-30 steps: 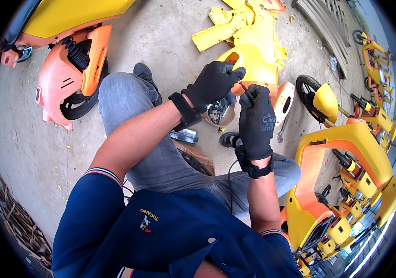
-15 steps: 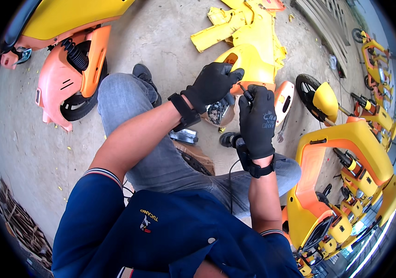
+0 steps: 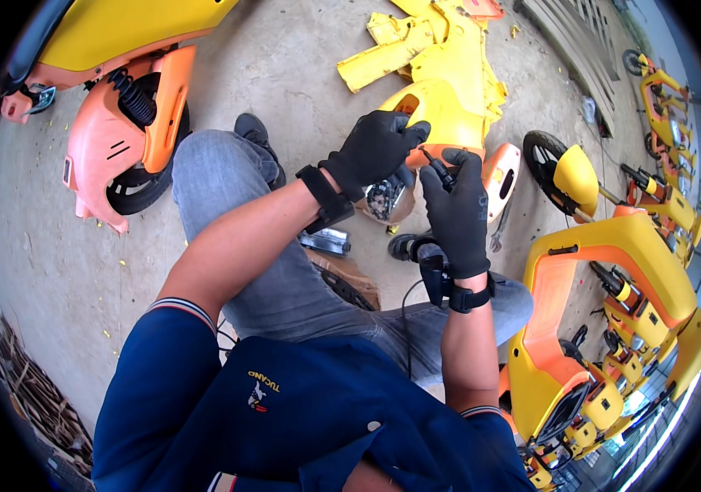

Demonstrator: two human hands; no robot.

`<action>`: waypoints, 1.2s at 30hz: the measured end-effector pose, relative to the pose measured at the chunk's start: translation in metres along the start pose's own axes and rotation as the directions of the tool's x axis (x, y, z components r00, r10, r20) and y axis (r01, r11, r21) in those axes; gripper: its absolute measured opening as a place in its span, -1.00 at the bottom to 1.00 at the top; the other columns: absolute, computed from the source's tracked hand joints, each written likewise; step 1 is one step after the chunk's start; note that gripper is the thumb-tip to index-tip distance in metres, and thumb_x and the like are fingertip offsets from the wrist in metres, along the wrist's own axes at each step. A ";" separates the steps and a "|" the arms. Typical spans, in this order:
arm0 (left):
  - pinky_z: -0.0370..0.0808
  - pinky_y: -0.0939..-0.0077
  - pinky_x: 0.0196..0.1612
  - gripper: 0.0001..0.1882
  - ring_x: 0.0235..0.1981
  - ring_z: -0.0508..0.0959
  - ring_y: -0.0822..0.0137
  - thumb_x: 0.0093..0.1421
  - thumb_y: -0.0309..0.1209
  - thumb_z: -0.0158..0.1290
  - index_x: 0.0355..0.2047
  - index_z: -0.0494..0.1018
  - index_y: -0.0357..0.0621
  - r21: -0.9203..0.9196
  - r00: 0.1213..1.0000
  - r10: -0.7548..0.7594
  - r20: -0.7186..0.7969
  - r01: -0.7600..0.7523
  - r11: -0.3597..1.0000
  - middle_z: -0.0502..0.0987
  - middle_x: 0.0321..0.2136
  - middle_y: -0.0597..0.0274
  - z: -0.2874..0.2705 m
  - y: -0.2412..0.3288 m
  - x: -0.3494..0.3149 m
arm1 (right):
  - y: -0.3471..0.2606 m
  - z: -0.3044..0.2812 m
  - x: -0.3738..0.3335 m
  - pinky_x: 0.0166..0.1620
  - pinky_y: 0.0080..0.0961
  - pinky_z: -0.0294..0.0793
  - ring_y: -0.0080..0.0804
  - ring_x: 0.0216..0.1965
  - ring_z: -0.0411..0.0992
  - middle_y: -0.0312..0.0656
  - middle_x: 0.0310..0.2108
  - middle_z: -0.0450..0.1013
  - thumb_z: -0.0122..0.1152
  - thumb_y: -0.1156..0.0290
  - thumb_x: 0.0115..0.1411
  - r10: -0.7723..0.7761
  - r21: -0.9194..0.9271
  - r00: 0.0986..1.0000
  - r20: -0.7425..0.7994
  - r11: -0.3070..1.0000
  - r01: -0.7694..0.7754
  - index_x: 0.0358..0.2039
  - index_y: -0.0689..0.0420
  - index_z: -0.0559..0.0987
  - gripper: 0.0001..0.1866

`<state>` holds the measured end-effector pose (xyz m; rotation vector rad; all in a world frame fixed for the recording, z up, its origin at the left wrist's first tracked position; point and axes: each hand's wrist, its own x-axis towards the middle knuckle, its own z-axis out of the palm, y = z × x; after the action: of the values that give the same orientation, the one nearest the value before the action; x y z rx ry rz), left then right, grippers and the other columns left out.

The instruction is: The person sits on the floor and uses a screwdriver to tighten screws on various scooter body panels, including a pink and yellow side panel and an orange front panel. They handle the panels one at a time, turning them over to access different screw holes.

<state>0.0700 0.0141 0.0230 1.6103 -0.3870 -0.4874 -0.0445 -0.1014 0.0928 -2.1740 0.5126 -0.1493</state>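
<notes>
Head view showed the left hand (image 3: 373,152) grasping the yellow panel (image 3: 441,115) while the right hand (image 3: 457,215) clenched a screwdriver (image 3: 435,166), whose tip could slip if tilted.

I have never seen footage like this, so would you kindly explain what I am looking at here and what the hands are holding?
This is one view from a wide fisheye camera worn on a person's head, looking down, so edges bend. The person sits on a concrete floor in jeans and a blue shirt. Both hands wear black gloves. The left hand grips a yellow scooter body panel; the right hand holds a thin dark tool, seemingly a screwdriver, against it. An orange scooter shell lies to the left, and yellow scooter frames stand to the right.
</notes>
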 end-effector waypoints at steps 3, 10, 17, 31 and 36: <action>0.42 0.34 -0.46 -0.58 -0.64 0.45 0.36 0.30 -0.15 0.16 -0.42 0.59 -0.36 0.029 1.000 0.010 0.011 -0.011 1.000 0.50 -0.69 0.08 -0.001 -0.002 0.002 | 0.012 0.005 0.000 -0.23 -0.19 0.53 0.05 -0.27 0.54 0.07 -0.33 0.54 0.22 0.51 0.26 -0.383 -0.388 0.921 -0.077 0.862 0.326 -0.12 0.21 0.46 -0.80; 0.44 0.35 -0.45 -0.59 -0.64 0.47 0.37 0.30 -0.14 0.16 -0.39 0.62 -0.34 -0.011 0.998 -0.041 0.041 0.042 0.999 0.53 -0.68 0.08 -0.002 0.001 -0.001 | 0.008 0.001 -0.002 -0.27 -0.20 0.51 -0.02 -0.27 0.57 0.05 -0.31 0.56 0.22 0.49 0.27 -0.228 -0.300 0.973 -0.025 0.930 0.210 -0.14 0.21 0.47 -0.81; 0.45 0.35 -0.44 -0.58 -0.63 0.49 0.37 0.30 -0.13 0.16 -0.38 0.62 -0.33 0.018 0.999 -0.016 0.040 0.015 1.000 0.54 -0.67 0.10 -0.001 -0.001 0.000 | 0.006 -0.002 -0.001 -0.26 -0.24 0.51 -0.04 -0.30 0.56 0.05 -0.32 0.55 0.24 0.43 0.30 -0.131 -0.172 0.990 -0.047 0.978 0.122 -0.13 0.21 0.46 -0.79; 0.46 0.38 -0.44 -0.58 -0.61 0.53 0.39 0.31 -0.14 0.16 -0.40 0.61 -0.35 0.017 0.998 -0.027 0.056 0.026 1.000 0.53 -0.69 0.11 -0.002 0.002 -0.001 | 0.004 0.000 -0.002 -0.31 -0.18 0.48 0.02 -0.38 0.53 0.03 -0.42 0.53 0.22 0.41 0.32 -0.170 -0.270 0.982 -0.076 0.952 0.144 -0.15 0.20 0.49 -0.83; 0.43 0.35 -0.46 -0.58 -0.64 0.46 0.39 0.31 -0.15 0.16 -0.42 0.60 -0.34 0.005 0.999 -0.032 0.042 0.032 0.999 0.51 -0.70 0.11 -0.002 0.002 -0.001 | -0.001 -0.001 -0.003 -0.28 -0.20 0.49 0.01 -0.35 0.52 0.01 -0.42 0.50 0.21 0.43 0.31 -0.096 -0.145 0.993 -0.063 0.986 0.086 -0.11 0.20 0.47 -0.80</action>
<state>0.0699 0.0162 0.0250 1.6148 -0.3943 -0.5459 -0.0466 -0.1002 0.0946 -2.3390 0.4759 -0.2461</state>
